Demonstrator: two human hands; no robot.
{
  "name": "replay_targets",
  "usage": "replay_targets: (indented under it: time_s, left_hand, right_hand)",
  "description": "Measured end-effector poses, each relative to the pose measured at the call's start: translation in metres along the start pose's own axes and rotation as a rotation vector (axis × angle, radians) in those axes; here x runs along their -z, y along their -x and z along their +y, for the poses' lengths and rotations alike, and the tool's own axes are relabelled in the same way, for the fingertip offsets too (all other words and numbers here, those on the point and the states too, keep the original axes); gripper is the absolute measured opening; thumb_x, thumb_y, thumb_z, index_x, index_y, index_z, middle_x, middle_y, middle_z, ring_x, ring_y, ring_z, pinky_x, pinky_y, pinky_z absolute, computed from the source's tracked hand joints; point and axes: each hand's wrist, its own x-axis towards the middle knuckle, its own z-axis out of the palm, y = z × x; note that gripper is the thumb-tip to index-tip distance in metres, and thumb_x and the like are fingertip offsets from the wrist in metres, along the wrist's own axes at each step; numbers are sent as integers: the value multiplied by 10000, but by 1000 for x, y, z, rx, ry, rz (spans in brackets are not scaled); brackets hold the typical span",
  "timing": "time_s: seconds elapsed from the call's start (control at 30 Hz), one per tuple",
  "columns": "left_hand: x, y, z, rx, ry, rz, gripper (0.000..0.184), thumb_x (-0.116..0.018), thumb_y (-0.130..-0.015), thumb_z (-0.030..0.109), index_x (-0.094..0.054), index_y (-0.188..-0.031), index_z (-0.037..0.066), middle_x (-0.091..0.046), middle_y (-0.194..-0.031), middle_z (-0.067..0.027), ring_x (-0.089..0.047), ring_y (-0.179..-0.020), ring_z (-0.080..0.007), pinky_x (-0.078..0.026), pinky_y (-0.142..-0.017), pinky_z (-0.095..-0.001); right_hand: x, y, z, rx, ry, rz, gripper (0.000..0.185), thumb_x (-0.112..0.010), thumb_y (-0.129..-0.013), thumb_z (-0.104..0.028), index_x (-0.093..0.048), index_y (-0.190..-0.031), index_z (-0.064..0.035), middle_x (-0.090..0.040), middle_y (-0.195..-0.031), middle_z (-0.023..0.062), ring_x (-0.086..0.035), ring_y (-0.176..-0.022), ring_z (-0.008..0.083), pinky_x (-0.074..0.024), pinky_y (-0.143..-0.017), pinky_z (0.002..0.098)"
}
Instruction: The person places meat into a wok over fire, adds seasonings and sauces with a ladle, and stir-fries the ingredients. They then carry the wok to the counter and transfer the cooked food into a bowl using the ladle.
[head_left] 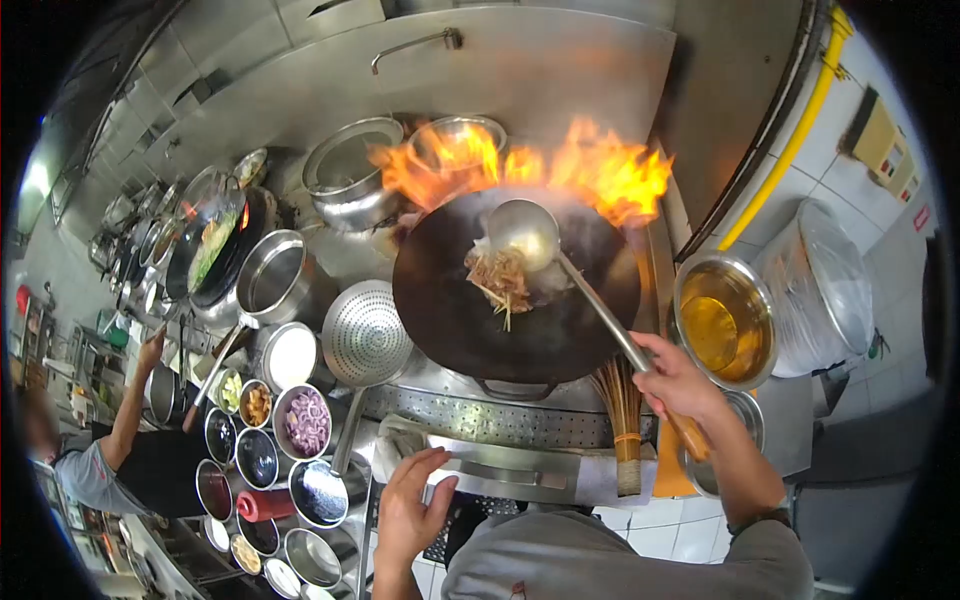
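Wrapped round the wooden handle of a long metal ladle (pixel 605 305), my right hand (pixel 682 380) is closed beside the wok. The bowl of the ladle is inside the black wok (pixel 440 300), touching browned, shredded-looking food (pixel 497 275) whose kind I cannot make out. Tall flames (pixel 620 180) rise behind the wok's far rim. My left hand (pixel 412 500) hangs in front of the stove's front edge with its fingers apart, holding nothing. A perforated metal strainer (pixel 367 335) lies left of the wok, its handle pointing toward me.
Bowls of seasonings and chopped purple onion (pixel 307 422) crowd the left. A steel basin of yellow oil (pixel 712 330) stands right, near a bamboo brush (pixel 622 420). Steel pots (pixel 350 180) sit behind. At far left another person (pixel 100 470) works at a second wok (pixel 215 245).
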Motion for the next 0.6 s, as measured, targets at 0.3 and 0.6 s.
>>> replay_targets:
  time_s: [0.3, 0.6]
  left_hand:
    - [17, 14, -20, -21, 76, -53, 244, -671, -797, 69, -636, -1029, 0, -647, -1058, -169, -630, -972, -342, -496, -837, -368]
    - [53, 30, -37, -37, 42, -34, 258, -670, -789, 57, -627, -1035, -9, -647, -1047, -168, -626, -961, -341, -490, -835, -365]
  right_hand:
    - [-14, 39, -3, -2, 404, 82, 647, -569, -844, -49, -329, -1441, -113, -572, -848, 45, -487, -530, 86, -417, -490, 253]
    - [-40, 18, -19, 35, 780, 255, 623, -579, -819, -130, -392, -1413, -135, -611, -794, 151, -596, -633, 226, -492, -659, 347]
